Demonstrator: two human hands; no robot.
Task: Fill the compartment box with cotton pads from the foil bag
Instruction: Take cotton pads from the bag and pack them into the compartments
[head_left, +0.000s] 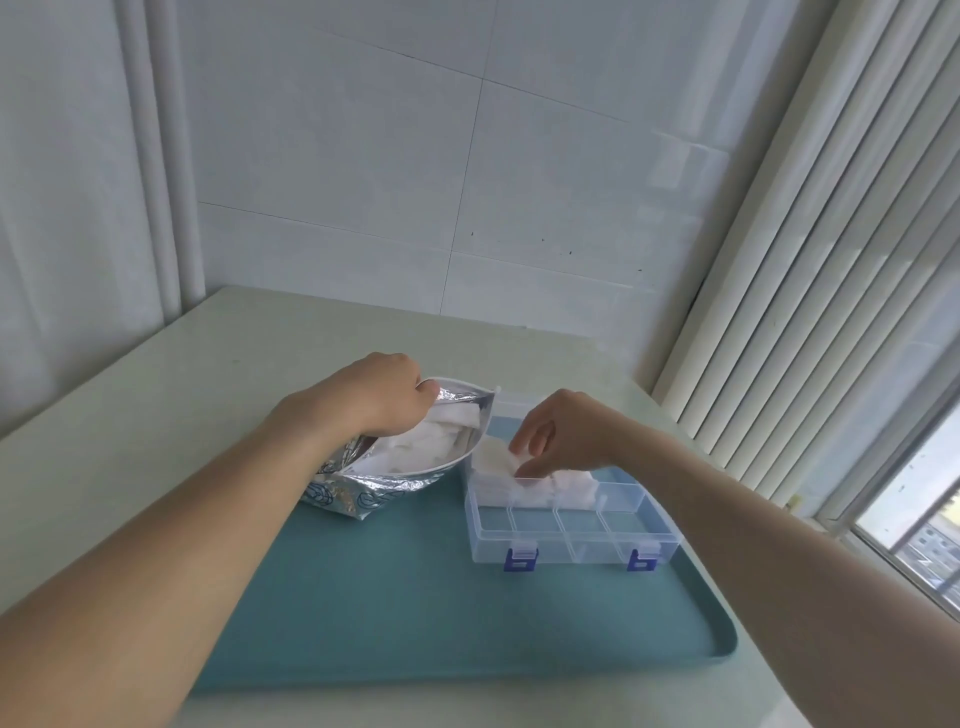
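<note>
We see a clear plastic compartment box (571, 525) standing on a teal tray (415, 597), toward the tray's far right part, with two blue latches (520, 559) on its near wall and its lid open at the back. The box is split by thin clear dividers into rows of small cells; the near row looks bare, while the far row holds white cotton pads (550, 486) packed upright in neat stacks, soft-edged and slightly fluffy against the glossy plastic. Our right hand (566, 434) hovers over the far row with its fingers curled downward, the thumb and fingertips pinching a small stack of pads (496, 457) at the far left cell, its lower edge meeting the pads already in the box. To the left of the box, just beside it, lies the foil bag (363, 483), silvery and crinkled with a blue printed pattern on its near face, its mouth spread wide toward us and showing a loose heap of white pads (431, 441) inside. Our left hand (384, 395) is at the bag's far rim, fingers curled and gripping the edge of the opening, the fingertips hidden inside. The tray rests on a pale table (156, 389) set against a white tiled wall (415, 182), with vertical blinds (805, 260) at the right.
</note>
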